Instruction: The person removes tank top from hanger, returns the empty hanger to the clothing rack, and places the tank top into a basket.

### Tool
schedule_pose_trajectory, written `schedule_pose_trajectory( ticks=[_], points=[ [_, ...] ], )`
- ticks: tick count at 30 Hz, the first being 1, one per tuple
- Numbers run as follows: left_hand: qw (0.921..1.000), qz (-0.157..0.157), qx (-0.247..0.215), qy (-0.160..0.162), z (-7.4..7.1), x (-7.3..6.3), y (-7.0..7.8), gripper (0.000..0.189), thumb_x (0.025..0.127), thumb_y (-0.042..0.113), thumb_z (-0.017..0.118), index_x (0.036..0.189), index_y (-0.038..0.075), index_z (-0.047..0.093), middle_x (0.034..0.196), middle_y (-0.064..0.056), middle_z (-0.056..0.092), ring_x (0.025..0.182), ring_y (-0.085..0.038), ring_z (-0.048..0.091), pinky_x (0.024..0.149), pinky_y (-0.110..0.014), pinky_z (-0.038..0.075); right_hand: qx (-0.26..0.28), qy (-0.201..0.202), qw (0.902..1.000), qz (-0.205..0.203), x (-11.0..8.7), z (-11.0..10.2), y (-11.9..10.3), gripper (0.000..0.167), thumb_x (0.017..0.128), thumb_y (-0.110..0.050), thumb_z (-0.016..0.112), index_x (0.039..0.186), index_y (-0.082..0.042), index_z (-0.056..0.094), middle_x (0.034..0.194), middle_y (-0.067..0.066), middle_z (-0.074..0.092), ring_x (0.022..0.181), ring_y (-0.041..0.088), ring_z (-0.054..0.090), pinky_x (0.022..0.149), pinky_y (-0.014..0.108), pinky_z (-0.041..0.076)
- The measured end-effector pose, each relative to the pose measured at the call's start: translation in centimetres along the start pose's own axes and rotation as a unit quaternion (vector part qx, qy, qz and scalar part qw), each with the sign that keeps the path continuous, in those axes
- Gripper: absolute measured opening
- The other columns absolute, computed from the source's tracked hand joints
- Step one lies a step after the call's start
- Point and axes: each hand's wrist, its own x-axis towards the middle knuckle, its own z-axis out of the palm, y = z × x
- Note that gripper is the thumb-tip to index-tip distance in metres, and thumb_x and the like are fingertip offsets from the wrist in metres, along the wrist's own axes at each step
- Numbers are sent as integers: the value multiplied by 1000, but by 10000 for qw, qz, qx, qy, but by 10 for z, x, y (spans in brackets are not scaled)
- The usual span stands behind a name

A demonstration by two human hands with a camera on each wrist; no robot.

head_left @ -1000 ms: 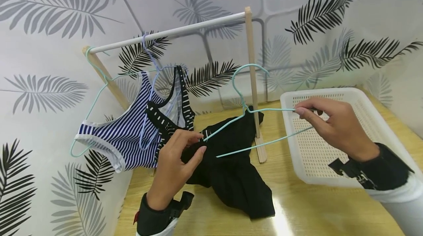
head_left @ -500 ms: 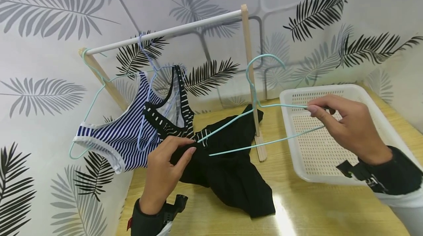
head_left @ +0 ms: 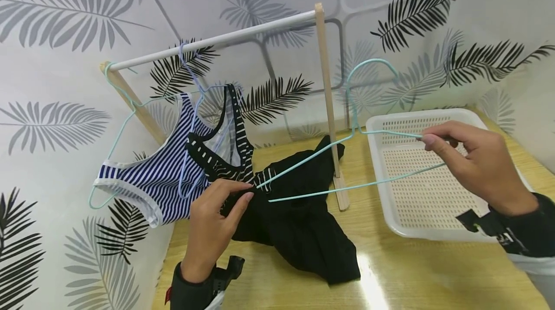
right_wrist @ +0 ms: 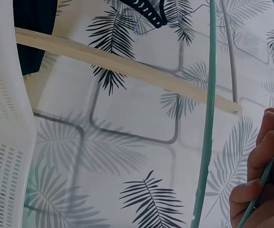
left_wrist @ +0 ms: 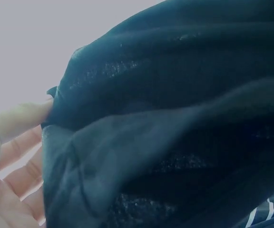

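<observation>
My right hand (head_left: 481, 165) pinches one shoulder of a mint-green wire hanger (head_left: 323, 194), whose hook stands up and bends to the right. Its opposite end disappears into a black garment (head_left: 316, 247) that lies crumpled on the table. With thumb and fingers, my left hand (head_left: 210, 228) pinches that garment at its left side, right by the hidden hanger end. The left wrist view shows the dark cloth (left_wrist: 127, 90) spread beyond the left thumb. In the right wrist view, curled fingers (right_wrist: 265, 147) hold the green wire.
Left on the white-barred wooden rack (head_left: 243, 35) hang a blue-and-white striped top (head_left: 173, 175) and a black-and-white striped garment (head_left: 236, 122) with a lilac hanger (head_left: 184, 165). A white perforated basket (head_left: 412, 194) sits on the right of the wooden table (head_left: 403, 271).
My right hand has moved right, carrying the hanger along, and its hook has risen and tilted right. The left hand has shifted slightly left, and more of the hanger's end is hidden in black cloth.
</observation>
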Motion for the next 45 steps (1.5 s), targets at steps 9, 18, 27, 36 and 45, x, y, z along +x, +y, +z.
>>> schedule_pose_trajectory(
  ticks=[9, 18, 27, 36, 45],
  points=[
    [9999, -31, 88, 99, -2, 0, -4, 17, 87, 10, 72, 103, 8, 71, 99, -2, 68, 96, -18, 64, 88, -28, 47, -71, -152, 9995, 276, -3, -9, 5, 14, 86, 3, 68, 95, -7, 72, 82, -19, 59, 68, -3, 45, 57, 16, 30],
    [9996, -195, 177, 99, -5, 0, -6, 16, 87, 11, 71, 103, 8, 70, 98, -2, 68, 92, -16, 63, 85, -26, 47, -63, -107, 9992, 379, -6, -15, 5, 13, 89, 1, 66, 98, -5, 72, 83, -19, 59, 68, -3, 46, 62, 16, 31],
    [9982, -405, 445, 3, -7, -7, -9, 19, 87, 11, 72, 105, 8, 69, 97, -3, 68, 87, -15, 62, 79, -27, 48, 67, -46, 9979, 636, -12, -17, 7, 10, 92, -1, 62, 97, 0, 70, 82, -9, 62, 77, -3, 51, 71, 13, 34],
    [9973, -356, 408, -500, 6, -14, -12, 19, 89, 14, 70, 108, 11, 68, 103, -1, 68, 97, -17, 64, 86, -33, 50, 56, 27, 9975, 710, -18, -19, 9, 8, 90, 2, 63, 95, 2, 69, 82, -19, 58, 73, -1, 47, 68, 13, 33],
    [9981, -256, 81, -557, 31, -13, -20, 16, 86, 10, 73, 102, 11, 68, 97, 2, 66, 90, -9, 62, 81, -29, 51, 148, 19, 9967, 795, -21, -18, 10, 9, 90, 1, 64, 96, -1, 70, 80, -18, 61, 75, -3, 52, 68, 13, 34]
  ],
)
